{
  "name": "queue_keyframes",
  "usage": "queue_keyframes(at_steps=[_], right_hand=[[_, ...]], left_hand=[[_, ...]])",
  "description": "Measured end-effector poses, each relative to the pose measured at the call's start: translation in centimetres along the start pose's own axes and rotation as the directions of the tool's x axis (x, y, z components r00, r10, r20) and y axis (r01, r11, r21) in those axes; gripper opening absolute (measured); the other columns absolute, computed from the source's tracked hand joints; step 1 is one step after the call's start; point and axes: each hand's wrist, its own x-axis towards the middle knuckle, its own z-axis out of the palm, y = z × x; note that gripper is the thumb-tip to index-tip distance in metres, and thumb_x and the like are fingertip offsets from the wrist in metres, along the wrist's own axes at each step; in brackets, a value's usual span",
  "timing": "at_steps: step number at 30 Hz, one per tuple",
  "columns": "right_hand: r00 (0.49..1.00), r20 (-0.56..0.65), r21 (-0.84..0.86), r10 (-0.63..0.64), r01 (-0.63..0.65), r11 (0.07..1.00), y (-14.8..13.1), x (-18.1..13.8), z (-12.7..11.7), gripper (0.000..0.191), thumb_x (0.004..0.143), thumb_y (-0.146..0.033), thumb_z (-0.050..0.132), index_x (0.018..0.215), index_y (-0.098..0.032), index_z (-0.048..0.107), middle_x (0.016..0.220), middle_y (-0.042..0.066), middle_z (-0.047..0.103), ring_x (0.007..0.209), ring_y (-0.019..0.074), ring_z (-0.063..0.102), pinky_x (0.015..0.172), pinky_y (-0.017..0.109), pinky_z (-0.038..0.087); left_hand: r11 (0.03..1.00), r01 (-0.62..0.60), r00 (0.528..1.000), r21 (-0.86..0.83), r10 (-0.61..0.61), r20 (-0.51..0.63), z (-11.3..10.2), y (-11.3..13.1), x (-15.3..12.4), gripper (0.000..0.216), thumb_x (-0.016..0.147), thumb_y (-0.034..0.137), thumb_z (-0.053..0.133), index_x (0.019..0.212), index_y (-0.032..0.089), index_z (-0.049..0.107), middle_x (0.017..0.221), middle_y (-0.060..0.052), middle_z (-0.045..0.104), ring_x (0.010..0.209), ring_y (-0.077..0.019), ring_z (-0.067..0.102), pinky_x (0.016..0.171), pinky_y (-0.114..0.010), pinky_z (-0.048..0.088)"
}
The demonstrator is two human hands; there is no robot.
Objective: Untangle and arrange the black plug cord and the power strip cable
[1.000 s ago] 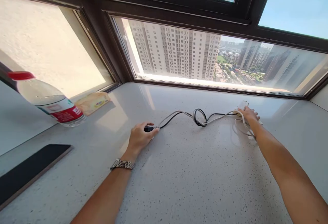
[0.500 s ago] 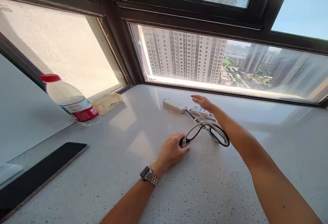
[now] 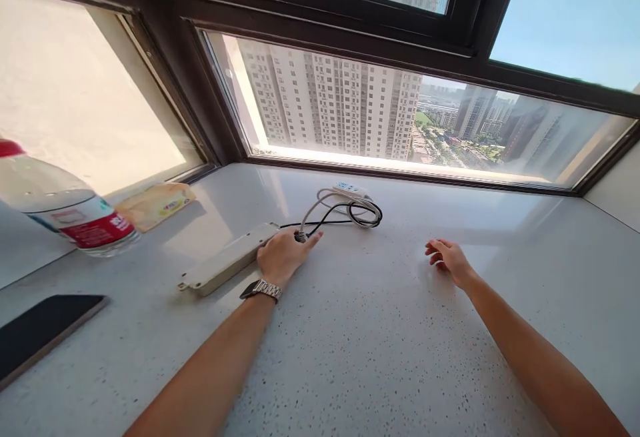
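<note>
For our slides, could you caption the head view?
Left hand grips cords beside a power strip; right hand rests empty.

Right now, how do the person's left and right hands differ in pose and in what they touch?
The left hand lies curled at the end of the beige power strip, where the cables meet it, and wears a wristwatch; the right hand holds nothing, its fingers loosely spread just above bare counter, its wrist bare. The left sits nearer the cable coil, the right well clear of it. Both reach out over the same speckled counter.
</note>
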Motion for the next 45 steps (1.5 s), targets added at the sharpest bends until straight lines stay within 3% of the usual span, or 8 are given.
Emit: queue_keyframes(at_steps=[8, 13, 17, 23, 28, 31, 37, 45], right_hand=[[0.998, -0.052, -0.099, -0.035, 0.030, 0.995, 1.9, -5.4, 2.2, 0.033, 0.070, -0.048, 0.057, 0.063, -0.016, 0.059, 0.054, -0.002, 0.047, 0.040, 0.0059, 0.028, 0.038, 0.021, 0.023], [0.999, -0.011, -0.189, -0.054, 0.051, 0.981, 2.0, -6.3, 4.5, 0.033, 0.073, -0.046, 0.056, 0.055, -0.019, 0.051, 0.044, -0.008, 0.024, 0.040, 0.0074, 0.017, 0.040, 0.023, 0.017], [0.996, -0.014, -0.243, -0.092, 0.086, 0.966, 2.0, -6.3, 5.6, 0.043, 0.075, -0.048, 0.052, 0.047, -0.021, 0.034, 0.045, -0.006, 0.026, 0.041, 0.0076, 0.019, 0.041, 0.024, 0.017], [0.969, 0.166, -0.293, -0.183, 0.226, 0.929, 1.9, -6.2, 5.1, 0.045, 0.074, -0.047, 0.053, 0.050, -0.021, 0.025, 0.048, -0.006, 0.022, 0.045, 0.0074, 0.020, 0.044, 0.024, 0.018], [0.948, 0.211, -0.493, -0.236, 0.312, 0.812, 1.8, -5.8, 5.1, 0.046, 0.075, -0.043, 0.055, 0.046, -0.019, 0.028, 0.047, -0.005, 0.025, 0.047, 0.0080, 0.023, 0.046, 0.024, 0.017], [0.955, 0.181, -0.637, -0.234, 0.295, 0.712, 1.7, -5.9, 5.0, 0.037, 0.069, -0.029, 0.061, 0.044, -0.018, 0.036, 0.046, -0.005, 0.034, 0.048, 0.0089, 0.031, 0.047, 0.024, 0.019], [0.955, 0.229, -0.714, -0.188, 0.296, 0.635, 1.5, -6.5, 4.8, 0.033, 0.064, -0.035, 0.071, 0.046, -0.019, 0.049, 0.048, -0.004, 0.046, 0.049, 0.0097, 0.037, 0.049, 0.024, 0.022], [0.933, 0.316, -0.590, -0.171, 0.334, 0.735, 1.1, -7.1, 4.1, 0.038, 0.065, -0.042, 0.074, 0.048, -0.017, 0.050, 0.049, -0.004, 0.049, 0.049, 0.0089, 0.040, 0.048, 0.022, 0.024]], left_hand=[[0.956, 0.248, 0.963, -0.156, -0.261, -0.070, -2.5, -2.4, 2.6, 0.085, 0.077, 0.065, 0.048, 0.128, -0.002, 0.039, 0.132, -0.032, 0.040, 0.121, -0.0511, 0.037, 0.089, -0.062, 0.035], [0.992, 0.065, 0.992, -0.107, -0.076, -0.096, -1.1, -2.4, -1.5, 0.089, 0.077, 0.053, 0.052, 0.144, 0.008, 0.016, 0.151, -0.026, 0.011, 0.137, -0.0489, 0.006, 0.099, -0.073, 0.016], [0.999, -0.040, 0.993, -0.033, 0.036, -0.109, -0.5, -1.0, -4.4, 0.084, 0.079, 0.051, 0.049, 0.145, 0.009, 0.017, 0.154, -0.022, 0.003, 0.140, -0.0424, 0.000, 0.104, -0.071, 0.011], [0.947, -0.317, 0.906, 0.060, 0.321, -0.275, 0.2, 3.0, -7.1, 0.063, 0.082, 0.034, 0.050, 0.138, 0.008, 0.035, 0.149, -0.023, 0.024, 0.140, -0.0388, 0.009, 0.107, -0.064, 0.008], [0.727, -0.681, 0.730, -0.088, 0.683, -0.002, 2.9, 8.3, -11.8, 0.035, 0.081, 0.028, 0.051, 0.113, 0.016, 0.060, 0.114, -0.014, 0.062, 0.112, -0.0303, 0.052, 0.098, -0.047, 0.031], [0.650, -0.726, 0.609, -0.223, 0.759, 0.231, 3.8, 10.2, -13.5, 0.020, 0.077, 0.022, 0.052, 0.093, 0.017, 0.062, 0.090, -0.009, 0.067, 0.084, -0.0237, 0.060, 0.072, -0.033, 0.040], [0.676, -0.694, 0.586, -0.248, 0.731, 0.350, 3.9, 9.7, -13.0, 0.013, 0.074, 0.024, 0.052, 0.077, 0.019, 0.063, 0.076, -0.006, 0.068, 0.069, -0.0207, 0.059, 0.056, -0.027, 0.029], [0.635, -0.706, 0.541, -0.312, 0.769, 0.340, 4.2, 9.1, -12.6, 0.036, 0.079, 0.046, 0.054, 0.058, 0.017, 0.055, 0.055, -0.001, 0.053, 0.052, -0.0125, 0.040, 0.053, -0.026, 0.017]])
